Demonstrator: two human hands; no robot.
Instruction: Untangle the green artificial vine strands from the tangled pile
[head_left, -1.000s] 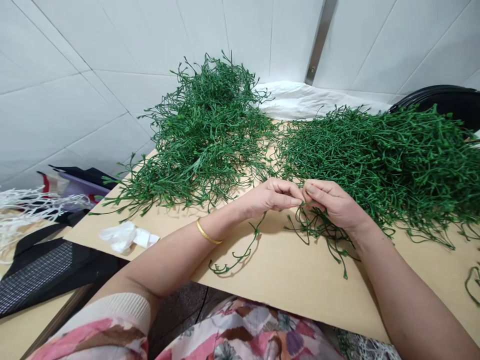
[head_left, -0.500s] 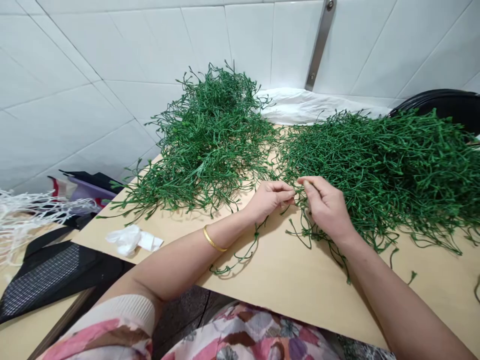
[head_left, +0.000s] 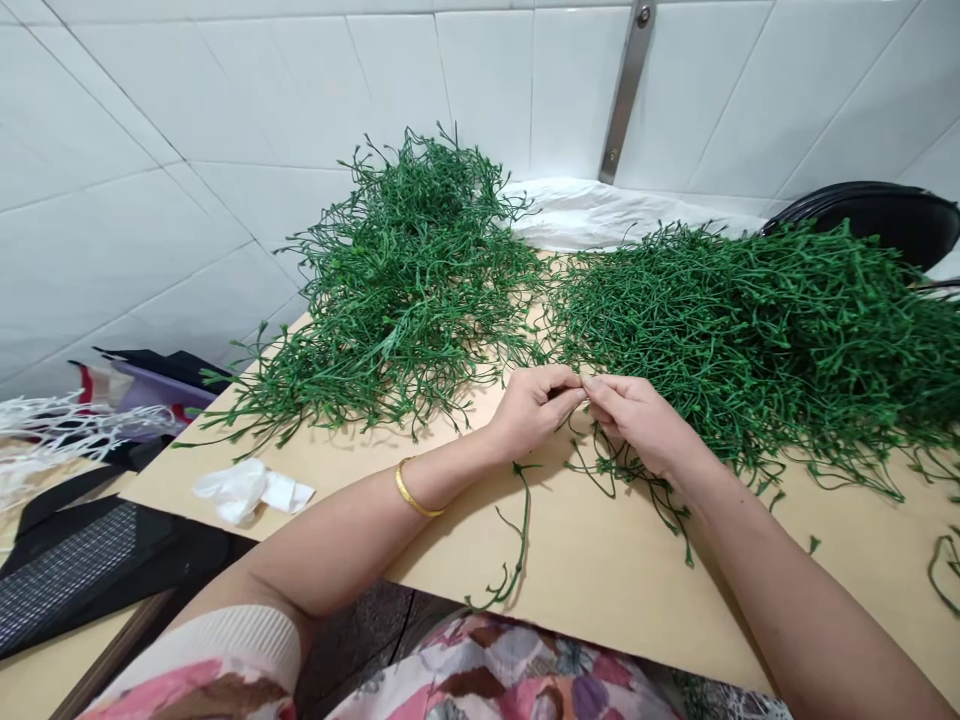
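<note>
Thin green plastic stems lie in two heaps on the tan tabletop (head_left: 577, 540), a left heap (head_left: 420, 260) and a wider right heap (head_left: 735, 320). My left hand (head_left: 534, 405) and my right hand (head_left: 634, 412) meet in front of the gap between them. Both have thumb and forefinger pinched on a green stem, mostly hidden by the fingers. One branched stem (head_left: 523, 530) hangs or lies below my left hand. Several more stems (head_left: 615, 465) are under my right hand.
A crumpled white tissue (head_left: 251, 490) lies near the table's left edge. White cloth (head_left: 600, 212) and a round black object (head_left: 870, 220) are at the back. White netting (head_left: 75, 430), a purple item (head_left: 150, 390) and a black mesh bag (head_left: 82, 570) sit to the left.
My right hand has come down and left, so its fingertips now touch those of my left hand. The branched stem below my left hand has swung to a more upright line. The view has shifted slightly.
</note>
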